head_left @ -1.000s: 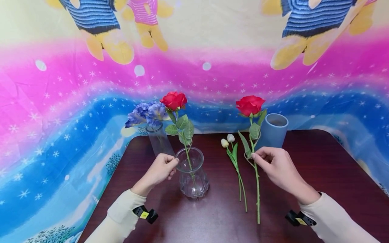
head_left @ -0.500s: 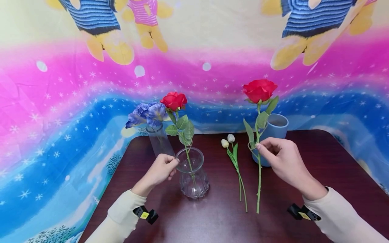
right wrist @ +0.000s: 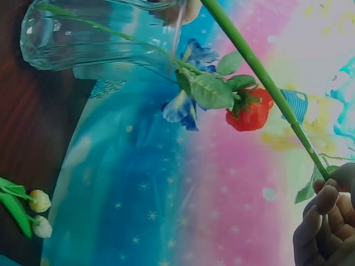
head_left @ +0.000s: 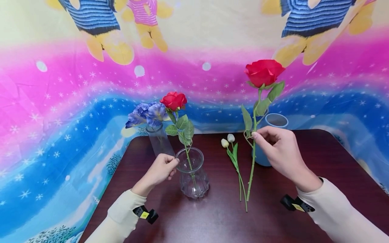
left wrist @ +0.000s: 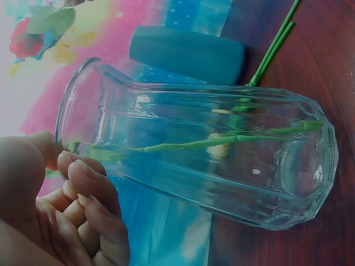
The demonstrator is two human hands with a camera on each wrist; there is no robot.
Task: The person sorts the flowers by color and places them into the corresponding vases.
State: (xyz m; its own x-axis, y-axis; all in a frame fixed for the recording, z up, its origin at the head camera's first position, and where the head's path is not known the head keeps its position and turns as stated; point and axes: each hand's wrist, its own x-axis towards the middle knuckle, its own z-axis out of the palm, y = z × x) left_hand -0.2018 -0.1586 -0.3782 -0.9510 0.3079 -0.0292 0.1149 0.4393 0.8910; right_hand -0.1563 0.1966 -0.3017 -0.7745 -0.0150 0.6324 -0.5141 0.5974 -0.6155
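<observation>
My right hand (head_left: 281,152) pinches the green stem of a red rose (head_left: 264,73), which stands upright above the table with its leaves over the fingers. In the right wrist view the bare stem (right wrist: 260,72) slants up from the fingertips. My left hand (head_left: 161,168) pinches the rim of a clear glass vase (head_left: 194,185). A second red rose (head_left: 174,101) stands in that vase, its stem (left wrist: 194,144) showing through the glass in the left wrist view. Two white tulips (head_left: 228,140) lie on the table between the vase and my right hand.
Behind the left hand, a narrow clear vase (head_left: 159,140) holds blue-purple flowers (head_left: 147,114). A blue cylindrical vase (head_left: 276,120) stands behind my right hand, partly hidden by it. The dark wooden table (head_left: 212,222) meets a printed cloth backdrop (head_left: 194,81).
My right hand has lifted the rose higher, first drifting right, then back left, so its stem's lower end now sits near the tulip stems. The left hand and vase stay put.
</observation>
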